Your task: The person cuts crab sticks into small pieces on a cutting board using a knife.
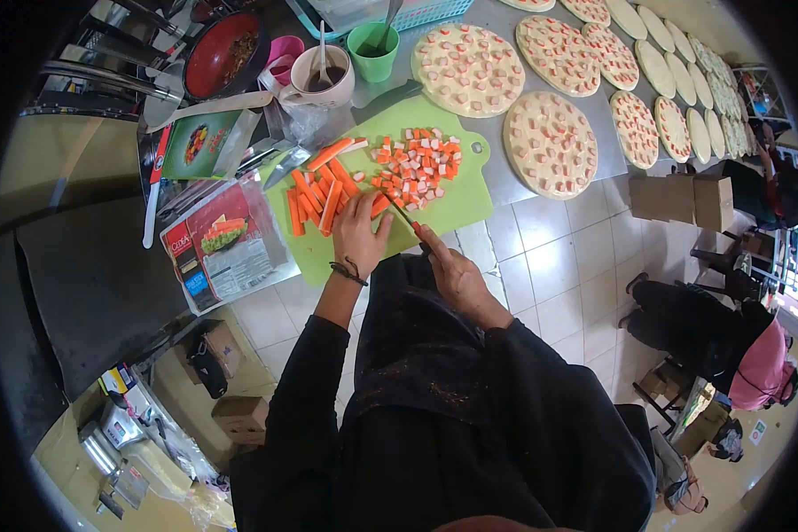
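Observation:
My right hand (463, 282) is closed round the handle of a knife (402, 213), whose blade slants down onto the green cutting board (457, 197). Just left of the blade, my left hand (360, 235) presses a crab stick (379, 205) to the board with its fingers drawn together. Whole orange-and-white crab sticks (303, 197) lie piled beyond and left of that hand. Chopped crab stick pieces (419, 162) are heaped on the far right part of the board, past the blade. The fingertips of my left hand are partly hidden.
Round dough bases (551, 146) dotted with crab pieces cover the counter to the right. A mug (324, 84), a green cup (374, 62) and a red-lined pan (224, 55) stand behind. An opened crab stick packet (230, 248) lies left. Another person (709, 337) is at far right.

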### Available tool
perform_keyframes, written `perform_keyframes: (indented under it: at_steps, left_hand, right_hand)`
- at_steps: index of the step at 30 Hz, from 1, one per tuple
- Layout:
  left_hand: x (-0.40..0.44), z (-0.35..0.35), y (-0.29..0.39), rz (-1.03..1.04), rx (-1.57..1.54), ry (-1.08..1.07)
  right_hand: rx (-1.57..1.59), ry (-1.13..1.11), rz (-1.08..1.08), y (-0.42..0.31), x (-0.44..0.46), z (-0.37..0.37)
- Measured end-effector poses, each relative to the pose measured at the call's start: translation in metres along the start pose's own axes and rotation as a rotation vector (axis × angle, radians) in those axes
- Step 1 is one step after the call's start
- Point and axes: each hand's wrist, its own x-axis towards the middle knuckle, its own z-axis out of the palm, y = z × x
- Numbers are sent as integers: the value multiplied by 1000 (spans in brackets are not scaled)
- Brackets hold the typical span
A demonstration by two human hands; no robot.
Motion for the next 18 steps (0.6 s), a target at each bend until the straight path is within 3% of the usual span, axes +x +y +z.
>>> perform_keyframes:
  at_steps: [18]
  left_hand:
    - [-1,11,-10,64,64,66]
  right_hand:
    - [-182,-50,19,-14,5,4]
